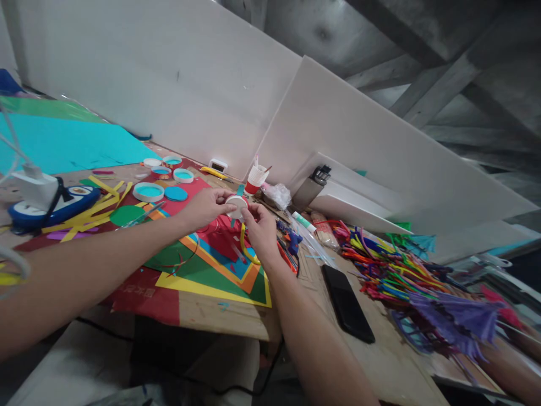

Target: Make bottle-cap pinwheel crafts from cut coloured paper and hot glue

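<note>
2 bare forearms [105, 262] reach in, 1 white disc [236, 207] pinched!
Left hand [208, 206] and right hand [261, 224] clamp fingers on its edge; uneven thumb pressure could knock the teal strip [240, 190] askew.

The left hand [208, 206] and right hand [262, 226] pinch a round white disc [236, 207] above layered coloured paper sheets [207, 265] on the brown worktop [215, 316].

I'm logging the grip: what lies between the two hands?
In the head view, a white disc, touched by both the left hand and right hand; a teal strip shows above and below it.
</note>
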A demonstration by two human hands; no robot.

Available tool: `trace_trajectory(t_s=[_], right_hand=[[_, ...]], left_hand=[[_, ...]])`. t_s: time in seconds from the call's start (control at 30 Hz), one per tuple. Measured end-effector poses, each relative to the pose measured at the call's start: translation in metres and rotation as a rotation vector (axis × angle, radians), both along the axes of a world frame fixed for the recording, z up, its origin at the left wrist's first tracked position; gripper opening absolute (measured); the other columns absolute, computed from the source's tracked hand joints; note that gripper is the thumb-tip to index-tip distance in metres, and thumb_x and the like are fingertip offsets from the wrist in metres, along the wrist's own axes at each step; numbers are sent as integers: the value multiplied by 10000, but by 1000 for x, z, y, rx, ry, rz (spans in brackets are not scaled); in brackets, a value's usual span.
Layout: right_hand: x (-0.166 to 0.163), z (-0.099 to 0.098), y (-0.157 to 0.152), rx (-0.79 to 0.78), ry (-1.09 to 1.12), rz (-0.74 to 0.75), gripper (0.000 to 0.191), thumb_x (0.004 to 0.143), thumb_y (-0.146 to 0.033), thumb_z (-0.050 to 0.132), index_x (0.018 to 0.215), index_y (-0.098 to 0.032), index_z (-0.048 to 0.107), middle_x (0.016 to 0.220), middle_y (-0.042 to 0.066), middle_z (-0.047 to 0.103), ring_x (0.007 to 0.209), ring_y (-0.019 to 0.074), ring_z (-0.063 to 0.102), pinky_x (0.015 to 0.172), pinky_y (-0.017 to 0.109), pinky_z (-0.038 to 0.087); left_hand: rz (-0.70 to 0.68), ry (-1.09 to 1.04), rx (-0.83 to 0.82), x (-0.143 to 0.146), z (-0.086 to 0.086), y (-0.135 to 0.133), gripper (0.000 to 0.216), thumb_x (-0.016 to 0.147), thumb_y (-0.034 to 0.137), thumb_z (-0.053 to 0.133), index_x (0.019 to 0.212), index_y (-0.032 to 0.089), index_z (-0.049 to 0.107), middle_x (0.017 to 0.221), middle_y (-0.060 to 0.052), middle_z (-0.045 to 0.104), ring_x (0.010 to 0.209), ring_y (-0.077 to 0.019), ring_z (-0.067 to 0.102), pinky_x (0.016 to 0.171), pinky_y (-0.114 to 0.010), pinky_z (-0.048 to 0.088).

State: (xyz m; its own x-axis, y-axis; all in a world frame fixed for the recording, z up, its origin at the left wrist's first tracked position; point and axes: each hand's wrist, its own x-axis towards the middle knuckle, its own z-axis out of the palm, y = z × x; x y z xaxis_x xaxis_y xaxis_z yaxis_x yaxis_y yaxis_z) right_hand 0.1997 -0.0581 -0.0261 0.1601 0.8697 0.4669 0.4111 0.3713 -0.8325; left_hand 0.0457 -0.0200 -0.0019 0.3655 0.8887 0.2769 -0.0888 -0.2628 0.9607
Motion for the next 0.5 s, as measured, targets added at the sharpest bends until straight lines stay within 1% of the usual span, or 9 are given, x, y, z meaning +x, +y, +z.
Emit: trace_trajectory(t_s=[0.13, 0.27, 0.4, 0.5], right_hand=[[-1, 0, 0, 13, -31, 7, 238, 789, -371, 583, 912, -172, 628, 860, 31, 654, 727, 142, 561, 654, 264, 445], [0, 0, 0, -36, 71, 16, 231, 777, -375, 580, 869, -169, 633, 788, 16, 651, 667, 133, 541, 642, 266, 439], [4, -3, 4, -64, 148, 42, 255, 743, -389, 612, 870, -169, 642, 756, 5, 642, 637, 124, 518, 617, 258, 424], [7, -8, 9, -88, 182, 49, 251, 712, -396, 644, 824, -172, 650, 695, -11, 616, 596, 110, 482, 582, 245, 402]], left_hand=[[-19, 21, 57, 0, -3, 0, 260, 673, 224, 724, 919, 145, 703, 926, -63, 719, 868, -197, 641, 787, -300, 503], [-96, 0, 31, -1, -5, 0, 308, 706, 303, 714, 973, 151, 702, 983, -72, 717, 900, -203, 647, 778, -295, 503], [-82, 30, 0, -2, -3, 0, 278, 704, 307, 718, 928, 143, 718, 922, -73, 725, 836, -196, 655, 737, -286, 513], [-67, 38, -76, -3, -2, 0, 259, 696, 304, 731, 891, 134, 719, 870, -82, 729, 775, -189, 660, 711, -287, 521]])
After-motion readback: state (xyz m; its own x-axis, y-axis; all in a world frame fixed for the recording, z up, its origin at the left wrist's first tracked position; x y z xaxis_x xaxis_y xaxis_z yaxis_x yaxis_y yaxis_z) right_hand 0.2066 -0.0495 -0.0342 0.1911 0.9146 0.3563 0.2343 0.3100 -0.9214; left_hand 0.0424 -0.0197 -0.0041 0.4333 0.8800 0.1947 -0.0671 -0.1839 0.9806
